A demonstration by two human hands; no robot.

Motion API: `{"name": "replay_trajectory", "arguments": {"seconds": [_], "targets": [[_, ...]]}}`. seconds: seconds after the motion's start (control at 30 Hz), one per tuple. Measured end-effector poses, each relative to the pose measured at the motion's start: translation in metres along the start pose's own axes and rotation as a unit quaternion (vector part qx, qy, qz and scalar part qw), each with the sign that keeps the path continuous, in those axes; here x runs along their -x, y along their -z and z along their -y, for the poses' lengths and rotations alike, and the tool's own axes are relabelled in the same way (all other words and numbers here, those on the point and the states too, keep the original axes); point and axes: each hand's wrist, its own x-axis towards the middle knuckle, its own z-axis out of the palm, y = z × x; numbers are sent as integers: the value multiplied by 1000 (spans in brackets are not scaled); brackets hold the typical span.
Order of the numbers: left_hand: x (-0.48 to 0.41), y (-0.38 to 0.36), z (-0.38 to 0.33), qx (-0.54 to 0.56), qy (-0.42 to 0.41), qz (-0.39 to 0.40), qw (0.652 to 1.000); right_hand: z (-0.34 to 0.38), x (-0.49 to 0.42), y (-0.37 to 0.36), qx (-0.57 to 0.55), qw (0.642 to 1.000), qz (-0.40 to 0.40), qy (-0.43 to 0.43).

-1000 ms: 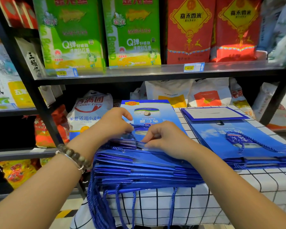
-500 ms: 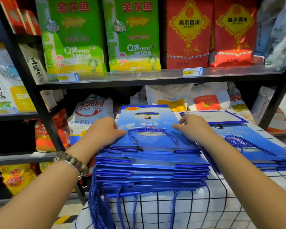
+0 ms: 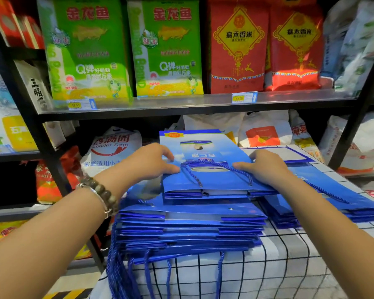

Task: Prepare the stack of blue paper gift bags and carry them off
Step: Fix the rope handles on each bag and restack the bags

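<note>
A stack of flat blue paper gift bags (image 3: 190, 229) lies on a table with a white, black-gridded cloth (image 3: 289, 262); blue rope handles hang over its front edge. A thinner bundle of the top bags (image 3: 209, 180) is raised off the stack at its near edge. My left hand (image 3: 147, 162) grips that bundle's left edge, thumb on top. My right hand (image 3: 266, 167) grips its right edge. A rope handle lies looped on the top bag between my hands.
A second stack of blue bags (image 3: 333, 199) lies to the right on the same cloth. Behind stands a black shelf rack (image 3: 181, 108) with green and red rice packs above and white sacks below. Striped floor shows at lower left.
My hands moved apart from the middle of the top bag to its two side edges. The top few bags have lifted and separated from the rest of the stack.
</note>
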Motion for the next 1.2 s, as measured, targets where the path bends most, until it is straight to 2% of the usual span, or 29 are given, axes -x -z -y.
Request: {"name": "replay_trajectory", "arguments": {"seconds": [0.2, 0.43, 0.57, 0.77, 0.93, 1.2], "targets": [[-18, -14, -60, -30, -81, 54, 995, -54, -3, 42, 13, 999, -26, -15], [-34, -60, -136, -44, -142, 90, 985, -137, 0, 81, -10, 996, -46, -79], [-43, -94, -164, -89, -169, 126, 974, -170, 1, 91, 25, 996, -26, -82], [-63, -131, -179, -138, -170, 135, 966, -189, 1, 84, 52, 994, -14, -92], [-69, -147, -171, -154, -134, 124, 971, -194, -10, 62, 38, 994, -28, -103], [-59, -157, -164, -144, -116, 130, 974, -202, -14, 55, 96, 989, 38, -110]]}}
